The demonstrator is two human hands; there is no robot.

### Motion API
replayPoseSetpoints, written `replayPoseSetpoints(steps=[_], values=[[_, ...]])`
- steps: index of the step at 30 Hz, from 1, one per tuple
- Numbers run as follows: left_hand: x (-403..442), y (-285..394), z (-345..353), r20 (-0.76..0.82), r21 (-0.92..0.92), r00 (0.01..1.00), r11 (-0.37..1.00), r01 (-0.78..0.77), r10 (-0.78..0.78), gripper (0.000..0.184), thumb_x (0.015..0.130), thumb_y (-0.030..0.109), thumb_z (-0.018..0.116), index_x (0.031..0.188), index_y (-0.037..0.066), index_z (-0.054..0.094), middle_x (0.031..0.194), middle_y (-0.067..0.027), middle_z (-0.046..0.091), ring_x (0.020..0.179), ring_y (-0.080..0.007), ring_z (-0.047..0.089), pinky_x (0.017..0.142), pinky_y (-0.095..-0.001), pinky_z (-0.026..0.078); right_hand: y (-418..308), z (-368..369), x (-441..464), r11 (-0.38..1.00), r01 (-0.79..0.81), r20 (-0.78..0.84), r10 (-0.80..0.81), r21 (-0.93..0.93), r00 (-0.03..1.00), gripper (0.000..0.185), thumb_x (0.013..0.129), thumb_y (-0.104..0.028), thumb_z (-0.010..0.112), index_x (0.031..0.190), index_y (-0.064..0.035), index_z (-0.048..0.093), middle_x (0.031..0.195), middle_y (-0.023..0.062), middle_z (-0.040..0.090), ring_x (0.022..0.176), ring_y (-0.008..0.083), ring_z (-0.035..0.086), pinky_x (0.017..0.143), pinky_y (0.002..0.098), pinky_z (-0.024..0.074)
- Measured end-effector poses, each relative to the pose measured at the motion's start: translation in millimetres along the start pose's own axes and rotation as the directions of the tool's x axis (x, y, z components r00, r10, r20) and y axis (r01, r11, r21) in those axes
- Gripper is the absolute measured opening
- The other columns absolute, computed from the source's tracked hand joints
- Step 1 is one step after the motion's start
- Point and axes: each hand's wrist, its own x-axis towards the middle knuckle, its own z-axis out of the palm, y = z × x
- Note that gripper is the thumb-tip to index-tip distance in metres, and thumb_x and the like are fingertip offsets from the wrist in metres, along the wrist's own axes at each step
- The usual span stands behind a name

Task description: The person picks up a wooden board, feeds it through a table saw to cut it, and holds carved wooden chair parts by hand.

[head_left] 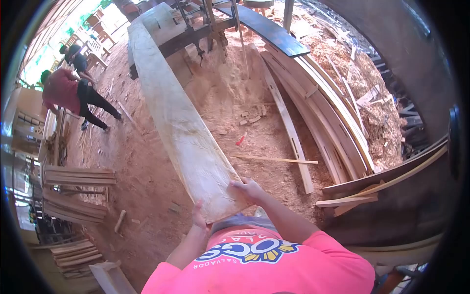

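A long, wide wooden plank point(178, 117) with a pale, rough upper face runs from my body to a machine stand point(171, 46) at the top of the head view. My left hand point(199, 215) grips the left edge of its near end, thumb up along the side. On the right edge, my right hand point(248, 190) is closed round the plank with its thumb on the upper face. The fingers beneath the wood are hidden. The plank's near end is close to my waist, and its far end rests on the stand.
Sawdust covers the floor point(147, 171). Long slotted boards point(323, 122) lie to the right, beside a thin strip point(279, 159). A dark board point(269, 29) juts out at the upper right. Stacked wood pieces point(78, 176) stand at left. Two people point(63, 93) are at the upper left.
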Motion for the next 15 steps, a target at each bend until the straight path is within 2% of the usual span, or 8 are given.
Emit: replayPoseSetpoints(steps=[2, 5, 7, 8, 10, 11, 13, 15], values=[[-10, -28, 1, 0.026, -0.016, 0.999, 0.999, 0.034, -0.033, 0.081, 0.089, 0.057, 0.056, 0.147, 0.001, 0.045, 0.142, -0.0187, 0.056, 0.127, -0.0363, 0.057, 0.108, -0.0491, 0.046, 24, -22, -11, 1.000, 0.011, 0.011, -0.011, 0.014, 1.000, 0.059, 0.090, -0.044, 0.073, 0.125, 0.0041, 0.063, 0.105, 0.0116, 0.070, 0.087, 0.0182, 0.068, 0.073, 0.0343, 0.0555], [-32, -68, -2, 0.027, -0.021, 0.997, 0.997, 0.072, -0.072, 0.083, 0.088, 0.059, 0.056, 0.145, 0.000, 0.046, 0.139, -0.0191, 0.058, 0.124, -0.0362, 0.059, 0.105, -0.0492, 0.049, 13, -31, -69, 0.991, -0.008, -0.022, 0.005, -0.136, 1.000, 0.060, 0.091, -0.045, 0.073, 0.126, 0.0032, 0.064, 0.104, 0.0112, 0.070, 0.088, 0.0186, 0.068, 0.074, 0.0336, 0.0553], [-52, -82, 5, 0.000, -0.029, 0.993, 0.992, 0.120, -0.120, 0.083, 0.088, 0.060, 0.054, 0.145, 0.000, 0.045, 0.138, -0.0201, 0.058, 0.124, -0.0366, 0.059, 0.105, -0.0501, 0.049, 60, -45, -63, 0.999, -0.037, 0.031, 0.037, 0.004, 0.999, 0.062, 0.090, -0.047, 0.073, 0.126, 0.0019, 0.064, 0.107, 0.0107, 0.070, 0.089, 0.0183, 0.068, 0.076, 0.0339, 0.0555], [-58, -93, -10, 0.086, -0.090, 0.988, 0.987, 0.134, -0.126, 0.083, 0.090, 0.061, 0.052, 0.147, 0.001, 0.044, 0.141, -0.0196, 0.056, 0.127, -0.0364, 0.056, 0.107, -0.0505, 0.046, 81, -49, -63, 0.995, -0.048, 0.050, 0.043, 0.093, 0.998, 0.062, 0.089, -0.048, 0.073, 0.126, 0.0013, 0.065, 0.108, 0.0105, 0.070, 0.089, 0.0182, 0.068, 0.077, 0.0340, 0.0556], [-54, -108, -47, 0.283, -0.141, 0.936, 0.956, 0.257, -0.210, 0.082, 0.093, 0.062, 0.049, 0.149, 0.002, 0.041, 0.148, -0.0188, 0.050, 0.134, -0.0361, 0.050, 0.112, -0.0514, 0.041, 83, -44, -94, 0.989, -0.029, -0.043, 0.023, -0.142, 0.999, 0.070, 0.086, -0.054, 0.074, 0.128, -0.0002, 0.065, 0.113, 0.0138, 0.070, 0.095, 0.0223, 0.069, 0.083, 0.0366, 0.0550], [-63, -106, -51, 0.248, -0.121, 0.943, 0.959, 0.255, -0.220, 0.082, 0.093, 0.062, 0.049, 0.149, 0.002, 0.041, 0.148, -0.0186, 0.050, 0.134, -0.0361, 0.050, 0.112, -0.0513, 0.041, 87, -41, -109, 0.973, -0.043, -0.117, 0.017, -0.225, 0.993, 0.073, 0.084, -0.057, 0.074, 0.129, -0.0009, 0.065, 0.116, 0.0154, 0.070, 0.099, 0.0244, 0.070, 0.086, 0.0379, 0.0547], [-77, -100, -47, 0.136, -0.040, 0.964, 0.971, 0.237, -0.230, 0.082, 0.093, 0.062, 0.049, 0.149, 0.002, 0.041, 0.148, -0.0180, 0.050, 0.134, -0.0360, 0.050, 0.111, -0.0512, 0.041, 119, -41, -113, 0.945, -0.002, -0.133, -0.043, -0.327, 0.990, 0.087, 0.079, -0.071, 0.070, 0.129, 0.0004, 0.064, 0.122, 0.0232, 0.068, 0.113, 0.0316, 0.066, 0.097, 0.0415, 0.0497], [-85, -98, -43, 0.053, 0.041, 0.972, 0.973, 0.229, -0.231, 0.081, 0.093, 0.061, 0.049, 0.149, 0.003, 0.041, 0.148, -0.0175, 0.050, 0.134, -0.0358, 0.050, 0.111, -0.0510, 0.042, 136, -37, -124, 0.948, 0.030, -0.146, -0.080, -0.317, 0.986, 0.092, 0.078, -0.072, 0.069, 0.130, 0.0031, 0.063, 0.126, 0.0271, 0.065, 0.119, 0.0379, 0.063, 0.101, 0.0446, 0.0468]])
